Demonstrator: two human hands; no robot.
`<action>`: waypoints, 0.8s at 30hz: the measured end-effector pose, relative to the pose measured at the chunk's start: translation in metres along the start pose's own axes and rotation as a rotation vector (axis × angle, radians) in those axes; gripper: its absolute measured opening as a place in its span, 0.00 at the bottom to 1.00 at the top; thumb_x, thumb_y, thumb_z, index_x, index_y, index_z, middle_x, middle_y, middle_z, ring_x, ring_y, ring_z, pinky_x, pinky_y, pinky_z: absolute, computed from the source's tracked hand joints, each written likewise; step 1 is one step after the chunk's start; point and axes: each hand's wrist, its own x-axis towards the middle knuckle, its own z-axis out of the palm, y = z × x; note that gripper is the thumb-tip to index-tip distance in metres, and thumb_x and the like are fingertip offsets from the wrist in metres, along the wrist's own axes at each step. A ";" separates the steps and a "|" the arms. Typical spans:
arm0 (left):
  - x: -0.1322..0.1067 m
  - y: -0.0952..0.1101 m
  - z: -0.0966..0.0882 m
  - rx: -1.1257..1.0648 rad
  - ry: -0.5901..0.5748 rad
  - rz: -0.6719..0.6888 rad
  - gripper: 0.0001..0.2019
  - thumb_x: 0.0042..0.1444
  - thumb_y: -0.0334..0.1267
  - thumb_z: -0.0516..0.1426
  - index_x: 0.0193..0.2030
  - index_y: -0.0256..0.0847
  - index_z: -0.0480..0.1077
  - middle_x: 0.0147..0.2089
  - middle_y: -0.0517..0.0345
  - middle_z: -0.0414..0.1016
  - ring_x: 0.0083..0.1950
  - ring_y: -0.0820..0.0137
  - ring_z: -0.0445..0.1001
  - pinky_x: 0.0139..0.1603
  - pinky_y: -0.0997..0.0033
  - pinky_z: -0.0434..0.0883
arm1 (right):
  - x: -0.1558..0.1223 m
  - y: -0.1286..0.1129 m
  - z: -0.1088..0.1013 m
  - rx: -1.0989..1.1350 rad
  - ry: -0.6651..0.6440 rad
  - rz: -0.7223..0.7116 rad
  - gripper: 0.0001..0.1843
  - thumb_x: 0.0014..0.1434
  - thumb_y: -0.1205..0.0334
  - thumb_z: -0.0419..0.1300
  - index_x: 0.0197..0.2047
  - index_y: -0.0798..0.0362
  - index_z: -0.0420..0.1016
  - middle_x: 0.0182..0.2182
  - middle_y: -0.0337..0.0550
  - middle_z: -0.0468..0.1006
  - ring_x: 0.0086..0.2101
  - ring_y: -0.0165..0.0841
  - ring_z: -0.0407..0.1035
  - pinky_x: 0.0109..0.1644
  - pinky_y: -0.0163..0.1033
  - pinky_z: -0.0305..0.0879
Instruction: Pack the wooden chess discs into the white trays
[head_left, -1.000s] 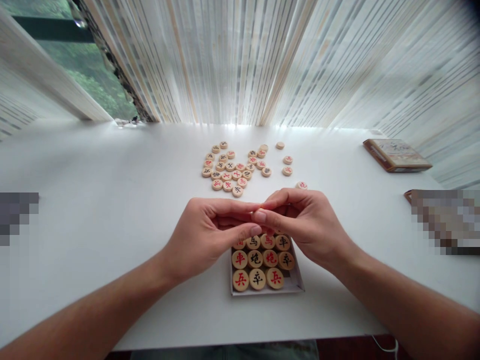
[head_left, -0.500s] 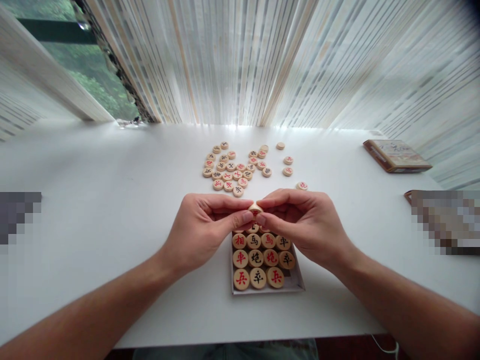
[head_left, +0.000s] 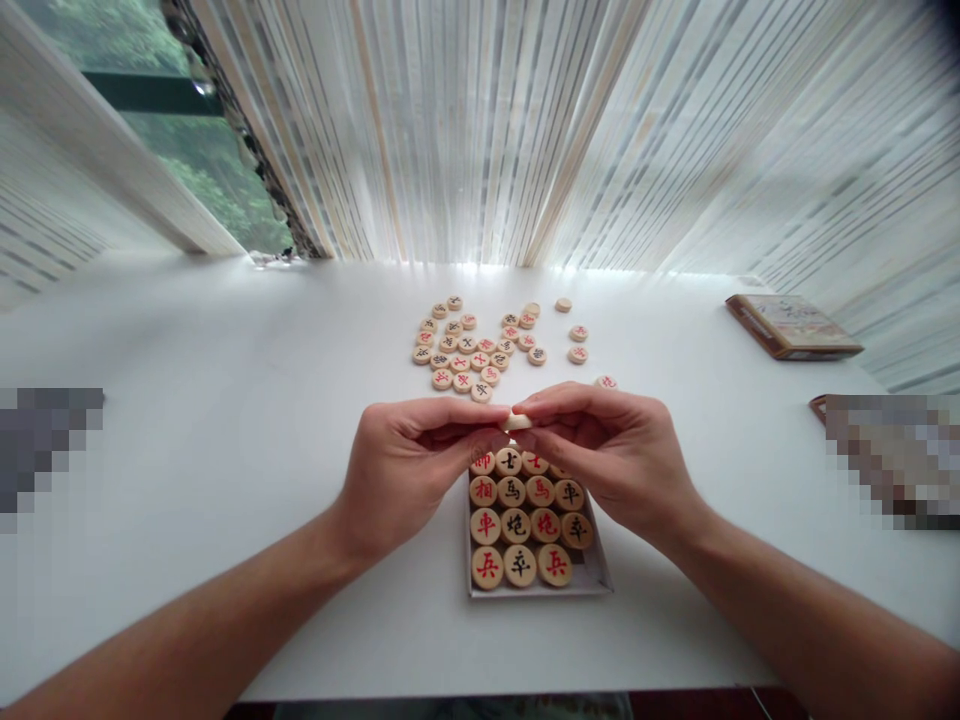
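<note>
My left hand and my right hand meet fingertip to fingertip above the far end of a shallow white box. Together they pinch one round wooden chess piece, held on edge between thumbs and forefingers. Rows of wooden pieces with red and black characters lie flat in the box below. The box's far rows are partly hidden by my fingers.
A loose cluster of several wooden pieces lies farther back on the white table. A brown box lid rests at the far right. Striped curtains hang behind the table. Blurred patches sit at both side edges.
Both hands have lifted slightly, and the piece has been turned between the fingertips. More rows of the box now show beneath them. The camera view shifted a little downward.
</note>
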 end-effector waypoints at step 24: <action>0.005 0.002 -0.002 -0.223 -0.050 -0.217 0.16 0.45 0.27 0.78 0.42 0.42 0.88 0.33 0.56 0.89 0.31 0.70 0.88 0.35 0.82 0.85 | 0.000 -0.005 0.000 0.079 -0.052 0.185 0.22 0.52 0.72 0.80 0.49 0.45 0.90 0.34 0.40 0.90 0.34 0.29 0.85 0.41 0.26 0.82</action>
